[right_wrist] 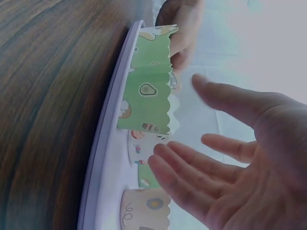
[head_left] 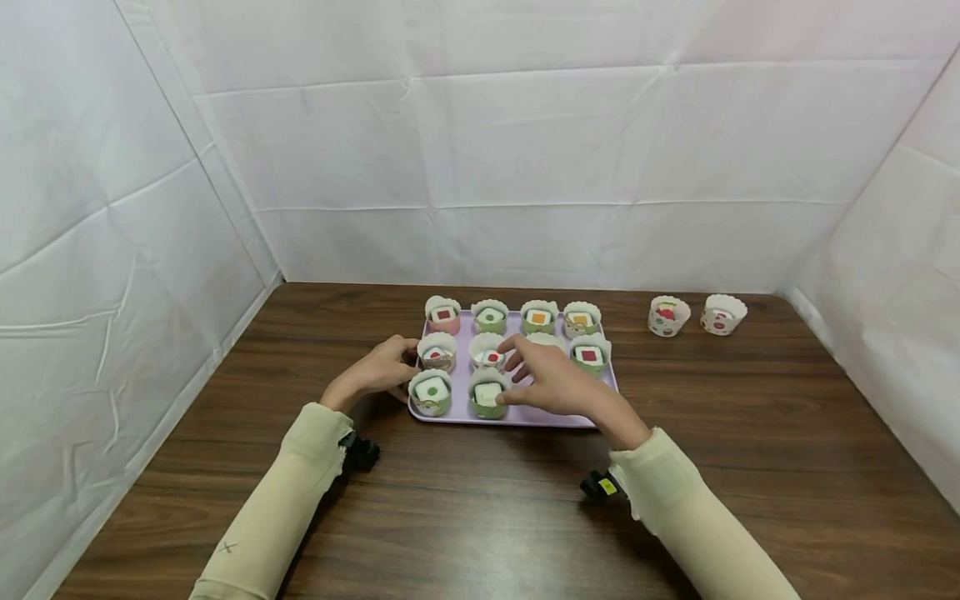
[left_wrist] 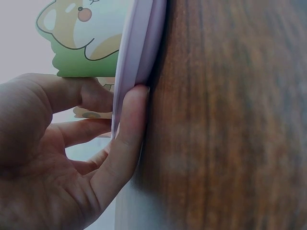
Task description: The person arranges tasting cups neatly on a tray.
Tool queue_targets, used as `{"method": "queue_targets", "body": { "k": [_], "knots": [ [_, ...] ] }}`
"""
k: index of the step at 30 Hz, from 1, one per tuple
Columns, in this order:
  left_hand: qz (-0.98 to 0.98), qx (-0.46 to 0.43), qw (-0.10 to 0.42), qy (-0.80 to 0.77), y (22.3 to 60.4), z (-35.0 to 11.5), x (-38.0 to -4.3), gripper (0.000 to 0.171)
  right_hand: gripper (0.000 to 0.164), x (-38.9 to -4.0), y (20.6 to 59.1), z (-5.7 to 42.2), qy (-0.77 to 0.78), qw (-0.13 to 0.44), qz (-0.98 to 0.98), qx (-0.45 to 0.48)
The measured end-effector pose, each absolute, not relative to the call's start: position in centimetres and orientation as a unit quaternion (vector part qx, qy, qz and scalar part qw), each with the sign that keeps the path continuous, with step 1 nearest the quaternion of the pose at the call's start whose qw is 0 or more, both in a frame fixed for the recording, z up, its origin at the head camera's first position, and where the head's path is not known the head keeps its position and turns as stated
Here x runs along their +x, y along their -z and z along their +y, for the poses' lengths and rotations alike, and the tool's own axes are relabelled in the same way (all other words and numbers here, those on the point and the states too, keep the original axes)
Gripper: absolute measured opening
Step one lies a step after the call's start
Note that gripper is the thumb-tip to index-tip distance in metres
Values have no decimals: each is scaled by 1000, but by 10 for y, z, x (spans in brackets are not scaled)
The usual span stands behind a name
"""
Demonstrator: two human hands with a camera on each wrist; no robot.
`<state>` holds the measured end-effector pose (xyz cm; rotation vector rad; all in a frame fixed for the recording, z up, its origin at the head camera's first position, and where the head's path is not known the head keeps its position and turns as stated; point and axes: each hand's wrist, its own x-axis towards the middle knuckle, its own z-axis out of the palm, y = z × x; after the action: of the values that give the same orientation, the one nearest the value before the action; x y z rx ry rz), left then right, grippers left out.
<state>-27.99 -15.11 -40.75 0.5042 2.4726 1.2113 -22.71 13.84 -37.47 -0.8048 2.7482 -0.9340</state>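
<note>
A lilac tray [head_left: 551,416] carries several paper baking cups, each with a small white block in it. On its left rim, my left hand [head_left: 384,367] pinches the edge, some fingers on the inner side and one digit along the outer side, as the left wrist view shows. My right hand [head_left: 553,377] hovers over the tray, fingers spread and nothing in them. Nearest to it are a green cup [head_left: 484,407] in the front row and a cup with a red-marked block [head_left: 492,357] behind it. The right hand partly hides a pale cup [head_left: 545,339] in the middle row.
Two more paper cups, one with a red mark inside [head_left: 667,321] and one beside it [head_left: 723,317], stand on the brown wooden table [head_left: 465,508] to the right of the tray. White cloth walls [head_left: 525,142] enclose the table's back and sides.
</note>
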Motion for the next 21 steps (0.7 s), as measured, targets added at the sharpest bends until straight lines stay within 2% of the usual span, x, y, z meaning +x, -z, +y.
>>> {"method": "queue_targets", "body": {
  "k": [17,21],
  "knots": [
    [864,199,169,-431,409,-152,-282,30,36,-234,370,160,350,-35,897,-267],
    [864,197,168,-431,409,-152,-282,30,35,-238,367,169,364,-48,892,-264]
  ]
}}
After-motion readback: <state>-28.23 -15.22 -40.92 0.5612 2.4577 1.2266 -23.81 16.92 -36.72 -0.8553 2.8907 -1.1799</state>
